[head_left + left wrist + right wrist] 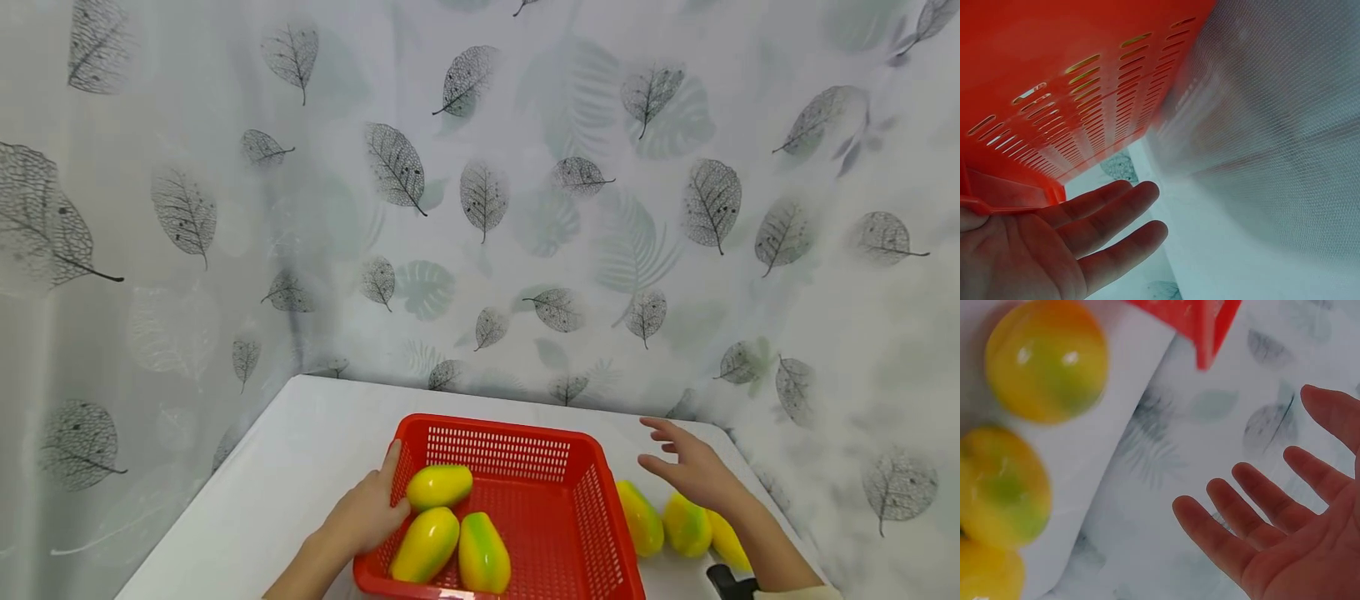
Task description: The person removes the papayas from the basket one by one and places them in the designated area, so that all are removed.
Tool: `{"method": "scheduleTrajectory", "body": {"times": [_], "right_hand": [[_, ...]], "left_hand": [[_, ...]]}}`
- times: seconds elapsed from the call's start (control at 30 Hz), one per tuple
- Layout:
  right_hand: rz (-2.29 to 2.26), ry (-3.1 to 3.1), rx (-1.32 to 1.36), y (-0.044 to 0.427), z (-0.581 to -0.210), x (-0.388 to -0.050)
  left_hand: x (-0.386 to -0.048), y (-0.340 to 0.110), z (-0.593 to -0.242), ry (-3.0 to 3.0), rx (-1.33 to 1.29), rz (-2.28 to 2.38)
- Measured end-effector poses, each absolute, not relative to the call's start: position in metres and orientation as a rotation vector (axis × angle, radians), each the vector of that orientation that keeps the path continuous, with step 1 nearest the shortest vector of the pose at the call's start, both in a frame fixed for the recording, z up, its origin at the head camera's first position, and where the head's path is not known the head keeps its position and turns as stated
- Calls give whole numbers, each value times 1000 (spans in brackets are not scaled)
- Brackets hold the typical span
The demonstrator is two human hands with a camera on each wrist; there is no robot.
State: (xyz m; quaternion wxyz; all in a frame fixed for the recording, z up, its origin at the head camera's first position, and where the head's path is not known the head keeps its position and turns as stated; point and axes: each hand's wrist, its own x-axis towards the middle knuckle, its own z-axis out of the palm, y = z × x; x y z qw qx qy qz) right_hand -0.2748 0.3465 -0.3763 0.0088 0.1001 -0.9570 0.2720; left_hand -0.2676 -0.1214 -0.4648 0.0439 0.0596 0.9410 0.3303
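Observation:
A red plastic basket (525,433) with slotted walls stands on the white table. Inside, at its left, lie three yellow-green mangoes, among them the upper mango (440,487). My left hand (367,512) holds the basket's left rim, thumb over the inner side. In the left wrist view, three fingers (1116,215) stretch out beneath the slotted wall. To the right of the basket my right hand (690,467) hovers with spread fingers, holding nothing. Below it, three more mangoes lie on the table, including the left mango (639,521); the hand is apart from them.
The white table (292,467) reaches back to a hanging curtain (525,250) printed with leaves, which also closes in both sides. A black device (727,581) sits at my right wrist. In the right wrist view, a red basket corner (1204,337) shows at the top.

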Motion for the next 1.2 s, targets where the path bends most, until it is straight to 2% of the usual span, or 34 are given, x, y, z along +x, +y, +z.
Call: {"method": "scheduleTrajectory", "body": {"times": [0.53, 1.2], "right_hand": [[995, -2950, 616, 265, -375, -278], [1101, -2959, 849, 212, -384, -273]], "left_hand": [[-267, -122, -461, 2885, 189, 1020], [-268, -121, -465, 2869, 184, 1025]]}}
